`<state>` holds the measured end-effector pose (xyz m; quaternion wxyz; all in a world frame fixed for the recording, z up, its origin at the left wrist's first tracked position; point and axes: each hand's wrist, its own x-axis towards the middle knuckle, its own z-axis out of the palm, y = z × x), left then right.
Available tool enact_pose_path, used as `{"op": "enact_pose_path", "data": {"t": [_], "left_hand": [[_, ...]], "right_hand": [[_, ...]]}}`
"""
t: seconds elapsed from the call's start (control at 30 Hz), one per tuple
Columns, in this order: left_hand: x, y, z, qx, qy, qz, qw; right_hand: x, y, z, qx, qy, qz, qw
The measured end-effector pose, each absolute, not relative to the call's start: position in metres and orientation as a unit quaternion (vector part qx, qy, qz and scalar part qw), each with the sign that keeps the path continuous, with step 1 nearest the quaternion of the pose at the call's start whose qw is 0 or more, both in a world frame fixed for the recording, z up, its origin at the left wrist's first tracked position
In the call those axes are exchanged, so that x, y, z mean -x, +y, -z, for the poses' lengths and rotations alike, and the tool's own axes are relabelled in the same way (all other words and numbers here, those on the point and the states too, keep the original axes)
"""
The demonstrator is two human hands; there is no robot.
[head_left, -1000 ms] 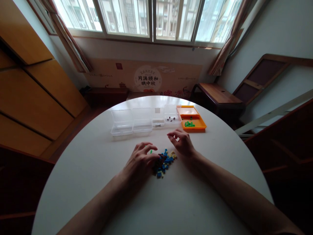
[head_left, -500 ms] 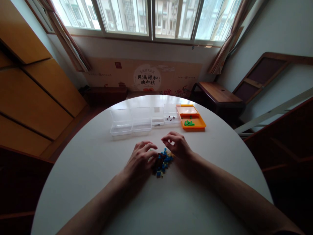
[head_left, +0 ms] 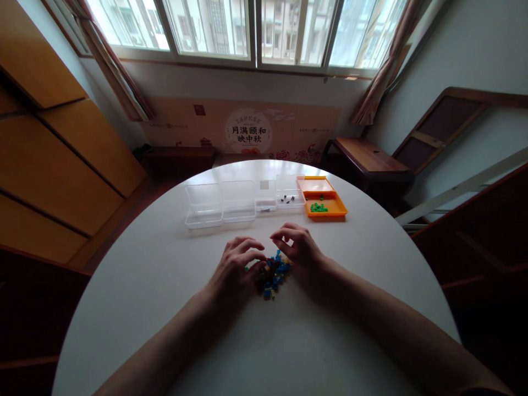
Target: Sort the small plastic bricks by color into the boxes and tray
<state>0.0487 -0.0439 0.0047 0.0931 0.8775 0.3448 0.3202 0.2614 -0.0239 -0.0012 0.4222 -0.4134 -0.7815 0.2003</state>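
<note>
A small heap of toy building bricks (head_left: 275, 273), mostly blue and dark brown with some yellow bits, lies on the white table between my hands. My left hand (head_left: 237, 264) bends over the heap's left side, fingers curved and apart, index finger and thumb at the bricks. A green brick (head_left: 247, 268) shows under its fingers. Above the heap's right side, my right hand (head_left: 300, 246) has its thumb and index fingertip together in a pinch; anything between them is too small to make out. Tan pieces (head_left: 285, 258) lie partly hidden beneath it.
Beyond my hands stands an orange box (head_left: 338, 207) with green pieces (head_left: 319, 207) inside. Left of it are clear lidded boxes (head_left: 239, 212) in a row; one clear box (head_left: 299, 203) holds several dark pieces. The round table's (head_left: 140, 275) far edge lies behind them.
My right hand has shifted very slightly left. The left hand's fingers have moved a little at the heap, and a green brick now shows beneath them. The boxes have stayed put.
</note>
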Motion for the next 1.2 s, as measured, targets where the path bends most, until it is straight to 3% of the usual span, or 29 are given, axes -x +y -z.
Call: {"op": "enact_pose_path", "data": {"t": [0.23,0.57,0.87,1.2], "left_hand": [[-0.046,-0.037,-0.008,-0.819,0.350,-0.418,0.180],[-0.044,-0.039,-0.005,-0.810,0.373,-0.413,0.182],[-0.045,-0.046,-0.009,-0.825,0.397,-0.376,0.141],[-0.042,-0.048,-0.007,-0.855,0.370,-0.351,0.091]], "right_hand": [[-0.254,-0.033,-0.007,0.324,-0.830,-0.162,0.425],[-0.245,-0.032,-0.003,0.273,-0.858,-0.080,0.428],[-0.253,-0.017,0.002,0.349,-0.833,-0.095,0.420],[-0.259,0.070,-0.019,0.527,-0.715,-0.074,0.453]]}}
